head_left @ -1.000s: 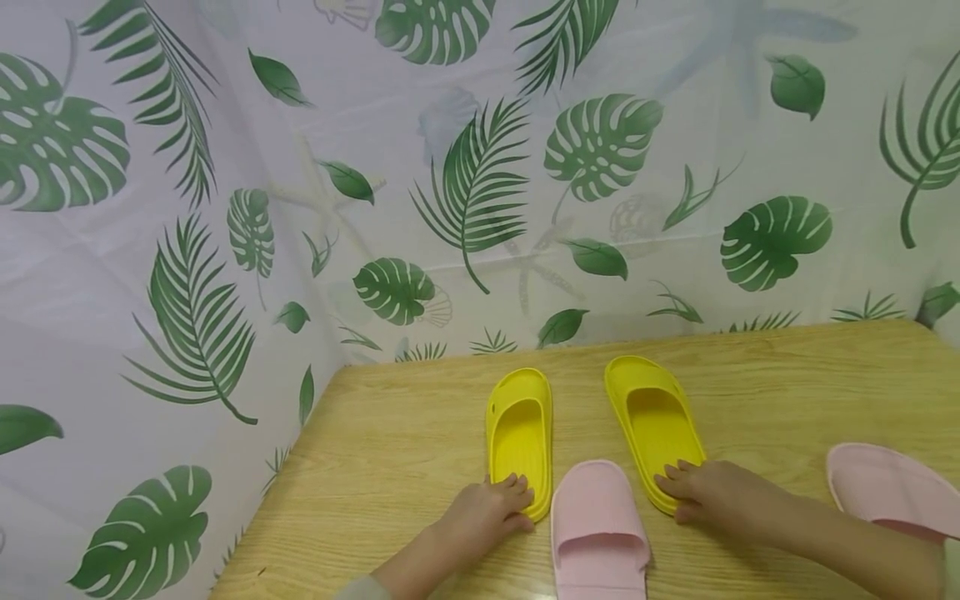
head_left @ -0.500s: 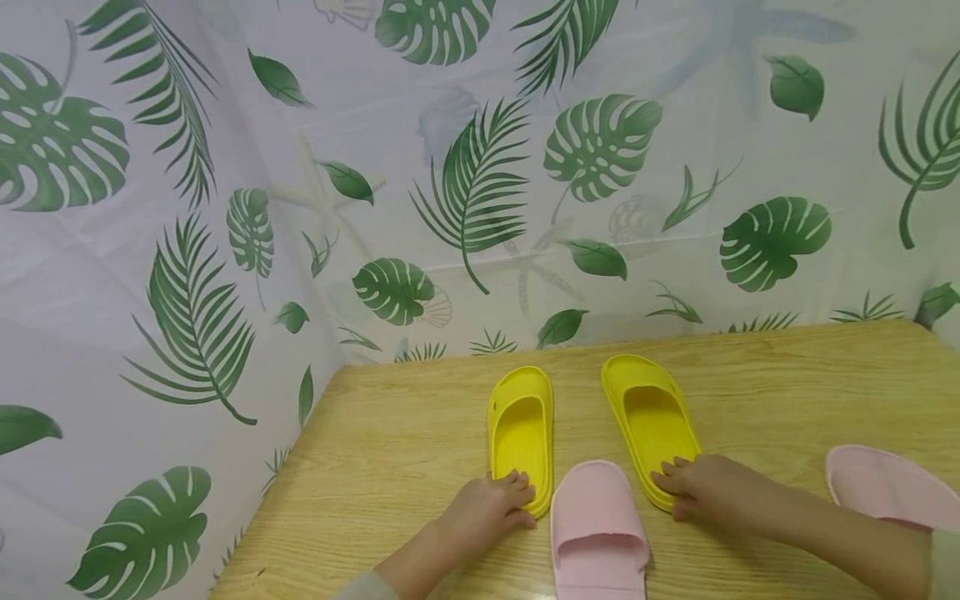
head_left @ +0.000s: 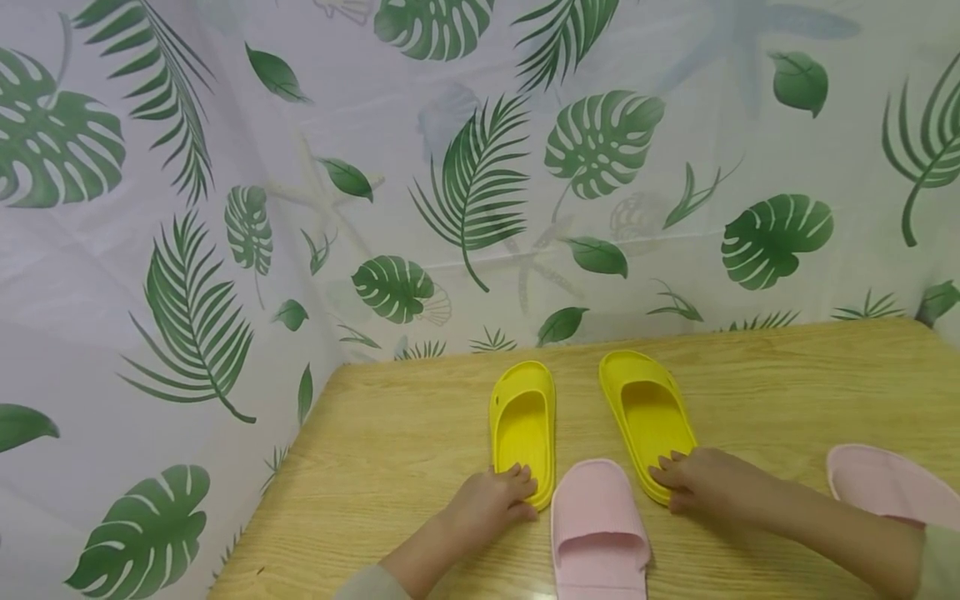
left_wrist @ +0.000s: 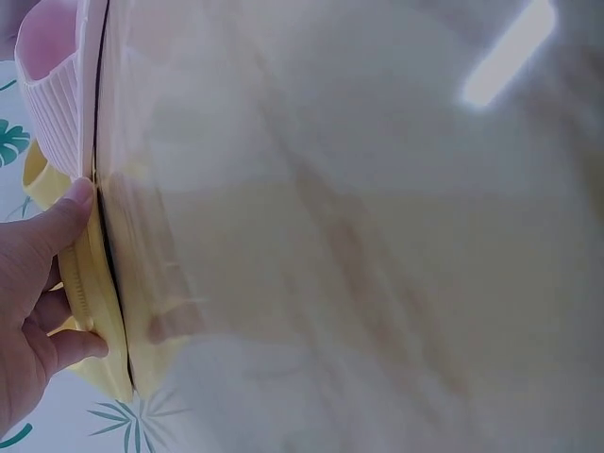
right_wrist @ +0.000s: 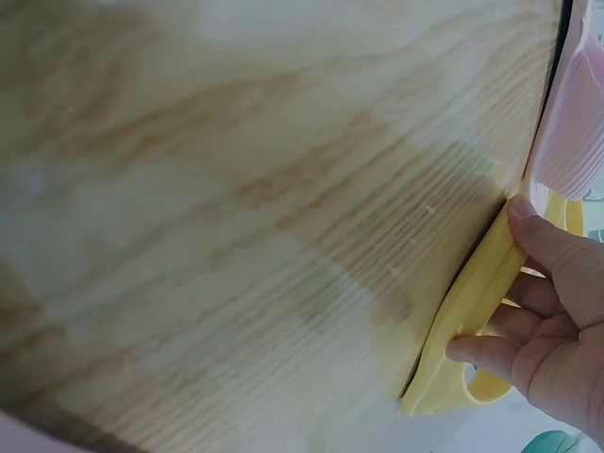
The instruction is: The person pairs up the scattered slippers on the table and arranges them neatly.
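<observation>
Two yellow slippers rest on the wood-grain tabletop, toes toward the back. My left hand [head_left: 491, 500] grips the heel end of the left yellow slipper [head_left: 522, 382]; in the left wrist view its thumb and little finger lie along the side of that slipper [left_wrist: 92, 283]. At the heel of the right yellow slipper [head_left: 633, 371], which angles with its toe to the left, my right hand [head_left: 708, 482] holds on with fingers inside. The right wrist view shows thumb and little finger against the slipper's edge [right_wrist: 477, 283]. Between the two hands lies a pink slipper [head_left: 596, 504], its heel cut off by the frame.
A second pink slipper [head_left: 881, 479] lies at the right, partly covered by the right forearm. Leaf-printed cloth [head_left: 480, 317] hangs behind and along the left side of the wooden tabletop [head_left: 390, 442].
Both yellow slippers have slid slightly toward the back wall, with the hands. The left one shifts a little right and the right one a little left, narrowing the gap. The pink slippers stay put.
</observation>
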`<state>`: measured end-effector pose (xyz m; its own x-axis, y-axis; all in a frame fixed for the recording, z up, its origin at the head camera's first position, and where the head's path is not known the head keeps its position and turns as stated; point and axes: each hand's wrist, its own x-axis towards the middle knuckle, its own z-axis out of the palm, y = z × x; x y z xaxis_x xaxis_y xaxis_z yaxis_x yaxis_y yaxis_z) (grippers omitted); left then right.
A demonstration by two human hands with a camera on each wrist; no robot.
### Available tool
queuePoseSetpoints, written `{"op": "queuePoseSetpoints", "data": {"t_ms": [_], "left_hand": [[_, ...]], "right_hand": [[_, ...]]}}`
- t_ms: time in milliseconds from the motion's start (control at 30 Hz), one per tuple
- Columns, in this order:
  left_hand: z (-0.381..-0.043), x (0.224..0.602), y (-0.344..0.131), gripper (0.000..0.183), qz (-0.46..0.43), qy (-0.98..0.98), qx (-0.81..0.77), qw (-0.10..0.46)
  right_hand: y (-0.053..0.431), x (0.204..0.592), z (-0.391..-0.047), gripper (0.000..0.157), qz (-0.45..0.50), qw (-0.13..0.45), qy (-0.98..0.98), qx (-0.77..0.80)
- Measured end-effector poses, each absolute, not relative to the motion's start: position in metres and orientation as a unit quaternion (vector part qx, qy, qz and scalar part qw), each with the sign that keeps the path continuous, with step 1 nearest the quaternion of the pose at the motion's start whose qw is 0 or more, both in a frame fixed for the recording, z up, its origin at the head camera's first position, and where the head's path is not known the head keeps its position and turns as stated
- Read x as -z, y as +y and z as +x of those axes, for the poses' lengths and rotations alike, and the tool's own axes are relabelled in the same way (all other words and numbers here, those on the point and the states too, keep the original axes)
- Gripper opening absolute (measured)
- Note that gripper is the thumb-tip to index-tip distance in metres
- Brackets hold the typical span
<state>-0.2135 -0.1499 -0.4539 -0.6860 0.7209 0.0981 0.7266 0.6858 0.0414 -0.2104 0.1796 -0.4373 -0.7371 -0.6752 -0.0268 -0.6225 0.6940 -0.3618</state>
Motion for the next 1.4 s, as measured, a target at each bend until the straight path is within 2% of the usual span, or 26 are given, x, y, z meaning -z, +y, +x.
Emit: {"op": "queuePoseSetpoints", "data": {"t_ms": [533, 1000, 1400], "left_hand": [[-0.220, 0.453, -0.146, 0.036, -0.388, -0.920, 0.038, 0.029], [-0.228, 0.451, -0.143, 0.038, -0.374, -0.925, 0.067, -0.024], [-0.234, 0.451, -0.140, 0.040, -0.366, -0.927, 0.077, -0.035]], "right_hand": [[0.176, 0.436, -0.220, 0.041, -0.357, 0.073, 0.920, 0.146], [0.175, 0.435, -0.224, 0.039, -0.366, 0.070, 0.916, 0.150], [0.175, 0.433, -0.228, 0.037, -0.381, 0.058, 0.908, 0.167]]}}
